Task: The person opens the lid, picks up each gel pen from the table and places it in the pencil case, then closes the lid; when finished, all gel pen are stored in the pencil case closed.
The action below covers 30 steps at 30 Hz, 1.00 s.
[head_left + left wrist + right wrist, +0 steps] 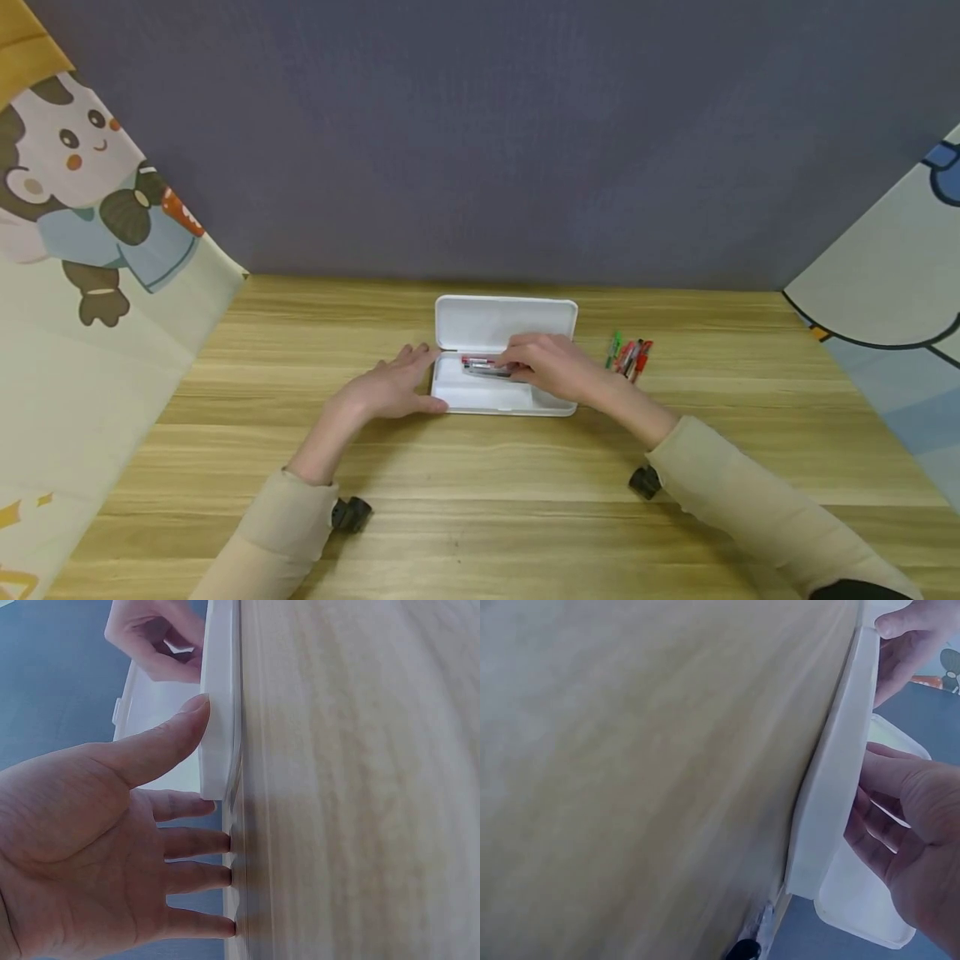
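A white pencil case (480, 398) lies on the table with its lid (504, 323) raised at the back. Several pens (478, 363) with red and dark parts lie in its rear section. My right hand (551, 367) reaches into the case, fingers curled at the right end of these pens, and pinches a pen; the fingertips are partly hidden by the case wall (832, 780) in the right wrist view. My left hand (393, 387) is at the case's left end, fingers spread. Its thumb (169, 739) presses the front wall, and the other fingertips reach down to the table.
To the right of the case lies a small group of pens (628, 358), green, red and pink. The wooden table (465, 500) meets a grey-blue panel (510, 150) at the back. Cartoon-printed panels (112, 217) stand at both sides.
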Motion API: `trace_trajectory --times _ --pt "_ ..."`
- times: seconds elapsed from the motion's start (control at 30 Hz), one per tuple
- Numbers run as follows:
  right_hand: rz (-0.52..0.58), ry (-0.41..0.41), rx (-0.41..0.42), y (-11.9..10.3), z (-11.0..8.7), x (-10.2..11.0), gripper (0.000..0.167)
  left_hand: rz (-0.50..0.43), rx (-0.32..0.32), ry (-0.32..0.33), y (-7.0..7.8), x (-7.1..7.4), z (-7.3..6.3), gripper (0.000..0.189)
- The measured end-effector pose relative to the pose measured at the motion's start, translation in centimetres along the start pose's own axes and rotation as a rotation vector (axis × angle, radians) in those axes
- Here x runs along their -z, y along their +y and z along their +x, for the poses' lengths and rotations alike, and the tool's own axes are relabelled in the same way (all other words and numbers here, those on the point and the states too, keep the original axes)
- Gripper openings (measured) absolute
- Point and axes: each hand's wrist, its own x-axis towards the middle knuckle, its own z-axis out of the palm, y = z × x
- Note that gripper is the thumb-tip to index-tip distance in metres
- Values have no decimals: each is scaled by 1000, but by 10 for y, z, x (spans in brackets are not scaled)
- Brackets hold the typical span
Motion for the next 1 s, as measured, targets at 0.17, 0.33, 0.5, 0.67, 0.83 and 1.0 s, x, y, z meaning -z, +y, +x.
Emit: trace_trajectory --times 0.17,0.33,0.5,0.67,0.83,1.0 --pt "48 46 13 4 -8 6 22 1 -2 0 1 -1 1 93" --pt "117 90 16 15 -22 15 19 -4 -7 2 2 -1 1 93" --pt "236 122 40 29 -39 23 20 -5 -5 4 3 -1 1 93" --pt "295 141 29 45 -62 31 24 -2 -2 4 3 -1 2 93" --pt "277 157 8 64 -85 38 28 -11 2 0 4 -1 3 92" --pt "248 180 13 81 -107 46 33 -18 0 0 4 -1 4 93"
